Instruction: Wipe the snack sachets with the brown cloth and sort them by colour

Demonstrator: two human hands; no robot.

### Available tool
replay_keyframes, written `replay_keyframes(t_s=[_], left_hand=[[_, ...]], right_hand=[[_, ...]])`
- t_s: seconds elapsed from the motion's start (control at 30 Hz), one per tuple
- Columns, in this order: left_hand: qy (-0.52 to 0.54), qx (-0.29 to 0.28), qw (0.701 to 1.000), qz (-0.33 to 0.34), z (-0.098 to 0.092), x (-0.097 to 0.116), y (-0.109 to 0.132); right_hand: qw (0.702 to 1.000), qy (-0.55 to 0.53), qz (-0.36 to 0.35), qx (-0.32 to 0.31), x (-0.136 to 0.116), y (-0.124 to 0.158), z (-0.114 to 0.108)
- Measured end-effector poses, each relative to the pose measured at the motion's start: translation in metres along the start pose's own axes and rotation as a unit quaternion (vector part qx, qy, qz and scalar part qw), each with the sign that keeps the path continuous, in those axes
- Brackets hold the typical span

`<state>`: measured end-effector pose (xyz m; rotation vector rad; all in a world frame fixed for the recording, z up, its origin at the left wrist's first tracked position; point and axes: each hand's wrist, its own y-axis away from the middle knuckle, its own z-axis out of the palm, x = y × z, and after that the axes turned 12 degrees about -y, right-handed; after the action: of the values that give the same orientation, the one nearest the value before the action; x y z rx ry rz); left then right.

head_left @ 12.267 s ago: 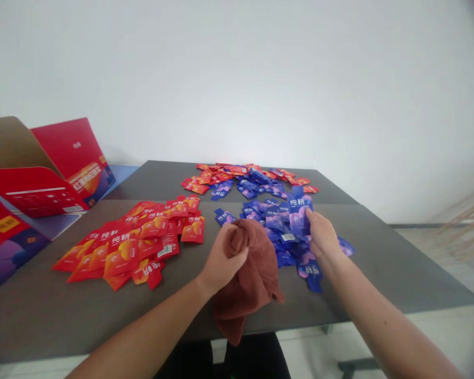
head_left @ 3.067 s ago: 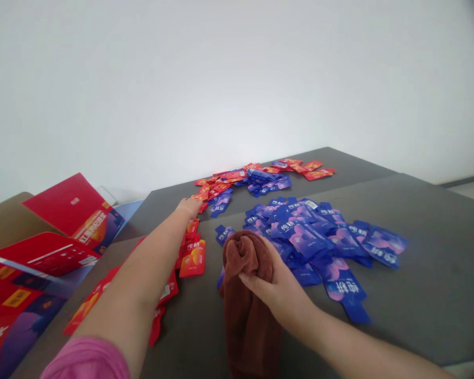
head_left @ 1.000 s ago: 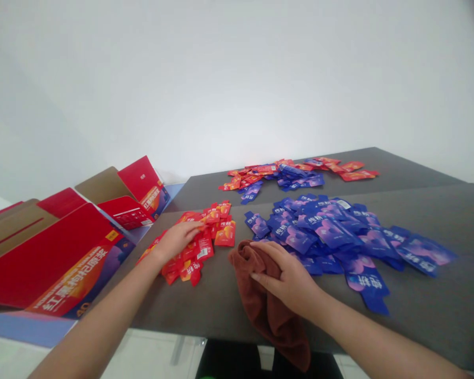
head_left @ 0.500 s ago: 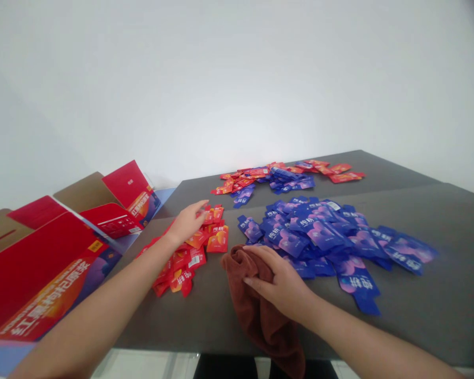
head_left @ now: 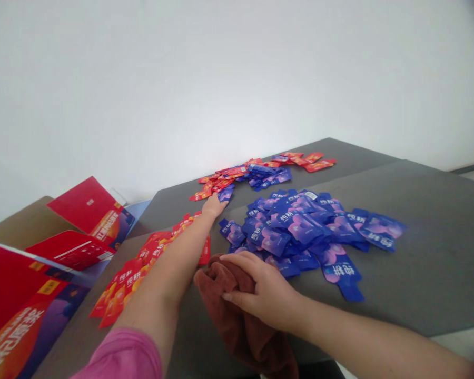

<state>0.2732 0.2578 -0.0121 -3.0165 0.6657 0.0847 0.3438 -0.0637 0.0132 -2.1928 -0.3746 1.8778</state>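
Note:
My right hand is closed around a bunched brown cloth, which hangs down over the table's front edge. Stretched far forward, my left hand meets the lower end of a blue pouch at the near edge of the back pile. Its fingers are small and partly hidden, so their grip is unclear. Beyond my right hand lies a big heap of blue pouches. Red pouches spread out under and left of my left forearm, which covers some of them.
A mixed row of red pouches and blue pouches lies at the back of the grey table. Open red cartons stand off the table's left side. A white wall rises behind.
My left hand has gone forward from the near red pouches to the blue pouch at the back pile. My right hand still holds the cloth. The view has turned slightly right.

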Motion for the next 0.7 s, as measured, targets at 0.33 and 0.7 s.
replay_keyframes(t_s=[0.33, 0.7], left_hand=[[0.077, -0.011, 0.993, -0.086, -0.005, 0.019, -0.003], [0.433, -0.021, 0.900, 0.048, -0.049, 0.013, 0.170]], right_hand=[[1.000, -0.015, 0.014, 0.008, 0.003, -0.001, 0.000], [0.958, 0.026, -0.057, 0.278, 0.005, -0.003, -0.007]])
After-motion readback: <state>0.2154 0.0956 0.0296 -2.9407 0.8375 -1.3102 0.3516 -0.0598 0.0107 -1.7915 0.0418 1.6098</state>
